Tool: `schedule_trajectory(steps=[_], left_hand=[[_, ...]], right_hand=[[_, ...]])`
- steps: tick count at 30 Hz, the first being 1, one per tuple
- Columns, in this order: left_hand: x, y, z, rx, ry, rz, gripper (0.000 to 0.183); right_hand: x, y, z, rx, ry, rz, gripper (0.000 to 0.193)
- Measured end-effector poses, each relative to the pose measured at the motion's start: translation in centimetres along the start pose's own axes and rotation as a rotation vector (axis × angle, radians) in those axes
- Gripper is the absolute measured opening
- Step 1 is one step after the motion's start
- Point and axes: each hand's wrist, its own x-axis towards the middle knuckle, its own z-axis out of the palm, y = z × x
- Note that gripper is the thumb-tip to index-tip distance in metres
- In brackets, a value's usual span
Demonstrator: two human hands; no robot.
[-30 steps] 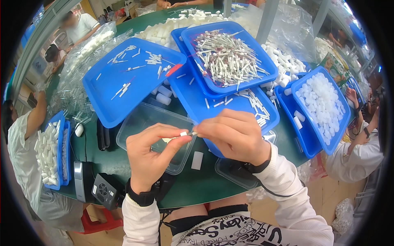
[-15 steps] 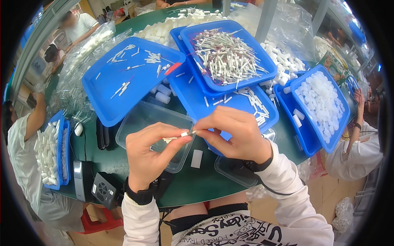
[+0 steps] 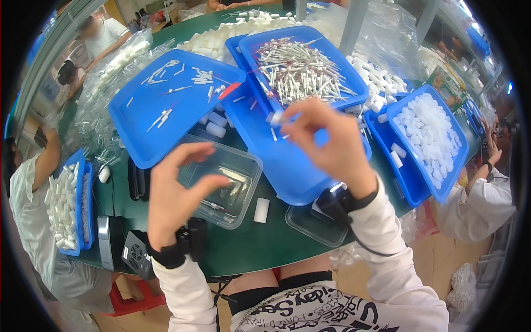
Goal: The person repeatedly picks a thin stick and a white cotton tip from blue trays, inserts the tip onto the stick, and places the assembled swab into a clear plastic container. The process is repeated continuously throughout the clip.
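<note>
My left hand is open over the left side of a clear plastic box, thumb and fingers apart with nothing between them. A thin, light-coloured stick-like piece lies low in that box. My right hand, smeared by motion, is over a blue tray. Its fingertips pinch a small, blurred white piece. Just beyond it, a stacked blue tray carries a heap of thin white sticks. A white cylinder is on the green table right of the clear box.
A tilted blue tray with scattered thin pieces lies at left. Another blue tray at right holds translucent white pieces. A clear lid-like container sits near the table edge. Black devices stand at lower left. Other people work around the table.
My hands have come apart from their shared pinch on a small white piece. The left has opened and drawn left; the right has moved up over the trays.
</note>
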Motion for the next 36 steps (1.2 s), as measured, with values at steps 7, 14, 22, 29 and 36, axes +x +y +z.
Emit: schedule_trajectory(steps=[7, 14, 22, 29, 36], left_hand=[[-0.2, -1.1, -1.1, 0.399, -0.332, -0.101, 0.033], [-0.1, -1.0, -0.1, 0.698, -0.544, -0.1, 0.036], [0.8, -1.4, 1.3, 0.771, -0.49, -0.232, 0.026], [1.0, -1.3, 1.3, 0.686, -0.471, -0.229, 0.025], [-0.1, -0.7, -1.2, 0.735, -0.415, -0.146, 0.035]], right_hand=[[6.2, 8.1, -2.4, -0.021, 0.186, 0.232, 0.038], [4.1, 6.1, -4.4, -0.141, -0.015, 0.335, 0.037], [-1.9, 6.9, -9.4, -0.636, -0.619, 0.443, 0.031], [-3.2, 8.0, -7.6, -0.601, -0.561, 0.293, 0.021], [-2.5, 4.7, -6.3, -0.702, -0.441, 0.34, 0.021]])
